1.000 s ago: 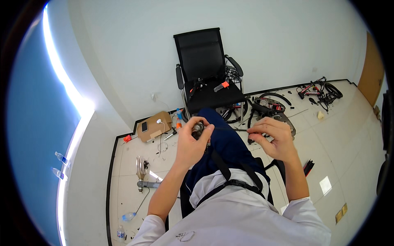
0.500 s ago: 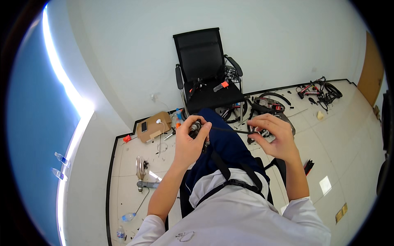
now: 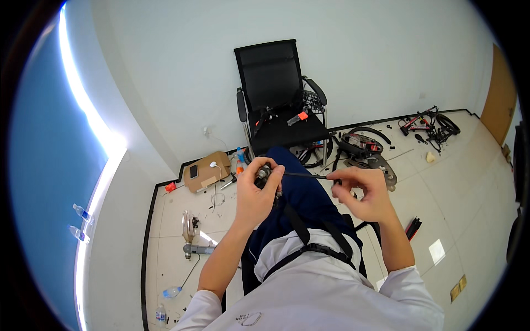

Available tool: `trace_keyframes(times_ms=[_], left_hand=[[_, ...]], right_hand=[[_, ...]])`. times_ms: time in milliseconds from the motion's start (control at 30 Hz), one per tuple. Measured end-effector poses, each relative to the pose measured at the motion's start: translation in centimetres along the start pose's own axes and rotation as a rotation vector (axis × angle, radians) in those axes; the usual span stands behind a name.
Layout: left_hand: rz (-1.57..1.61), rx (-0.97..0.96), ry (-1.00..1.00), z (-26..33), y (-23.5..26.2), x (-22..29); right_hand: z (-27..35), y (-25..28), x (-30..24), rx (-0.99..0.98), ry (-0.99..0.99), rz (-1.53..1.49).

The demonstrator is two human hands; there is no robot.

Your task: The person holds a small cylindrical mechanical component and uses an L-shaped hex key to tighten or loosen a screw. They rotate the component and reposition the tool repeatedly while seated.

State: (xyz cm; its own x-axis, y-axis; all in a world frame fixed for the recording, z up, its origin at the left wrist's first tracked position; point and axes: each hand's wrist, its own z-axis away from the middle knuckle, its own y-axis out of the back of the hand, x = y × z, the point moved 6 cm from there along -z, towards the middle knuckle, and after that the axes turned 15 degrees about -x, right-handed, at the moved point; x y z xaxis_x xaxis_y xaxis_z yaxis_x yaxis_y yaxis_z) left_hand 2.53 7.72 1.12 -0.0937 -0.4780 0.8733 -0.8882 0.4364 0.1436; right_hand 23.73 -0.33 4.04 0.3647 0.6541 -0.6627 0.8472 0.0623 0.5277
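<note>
Left hand [image 3: 255, 196] is closed around a small dark part [image 3: 263, 172] above the lap, and right hand [image 3: 361, 193] pinches the far end of a thin black rod [image 3: 305, 176] running level between them. Behind sits a black chair [image 3: 276, 94]; a cardboard box [image 3: 206, 171] lies left.
</note>
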Motion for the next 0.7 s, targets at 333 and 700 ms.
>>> trace_keyframes(times_ms=[333, 700], left_hand=[[0.096, -0.026, 0.056, 0.0, 0.0, -0.8], [0.252, -0.088, 0.198, 0.1, -1.4, -1.9]], right_hand=[[0.6, 0.1, -1.8, -0.047, 0.154, 0.329], [0.5, -0.5, -2.6, 0.153, 0.406, 0.589]])
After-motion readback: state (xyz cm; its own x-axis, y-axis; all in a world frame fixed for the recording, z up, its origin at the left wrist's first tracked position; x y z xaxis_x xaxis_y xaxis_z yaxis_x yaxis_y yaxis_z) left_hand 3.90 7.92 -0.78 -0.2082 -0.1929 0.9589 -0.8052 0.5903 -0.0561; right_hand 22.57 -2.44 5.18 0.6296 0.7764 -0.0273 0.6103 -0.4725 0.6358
